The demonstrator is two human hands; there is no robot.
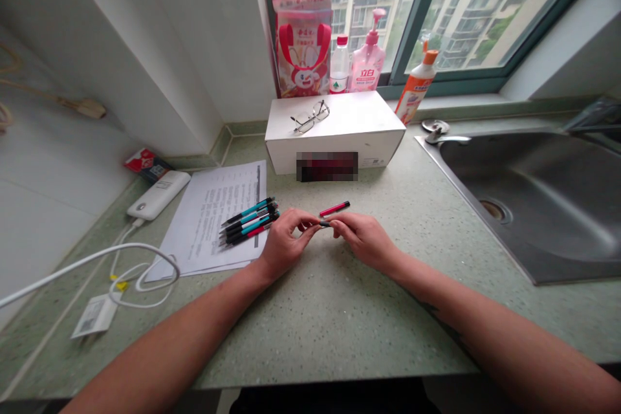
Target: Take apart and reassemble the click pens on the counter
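Note:
My left hand (287,240) and my right hand (365,240) meet over the counter, fingertips pinched on a small dark pen part (325,224). Most of that part is hidden by the fingers. Just beyond it, a red pen barrel (334,209) with dark ends lies on the counter. Beside my left hand, several pens (247,223) in blue, black and red lie in a bundle on printed sheets of paper (204,213).
A white box (339,123) bearing eyeglasses (310,118) stands behind my hands. On the left are a white power bank (160,196), a cable (145,249) and a charger (96,315). A steel sink (538,200) is at right. Bottles and a bag (303,45) line the window.

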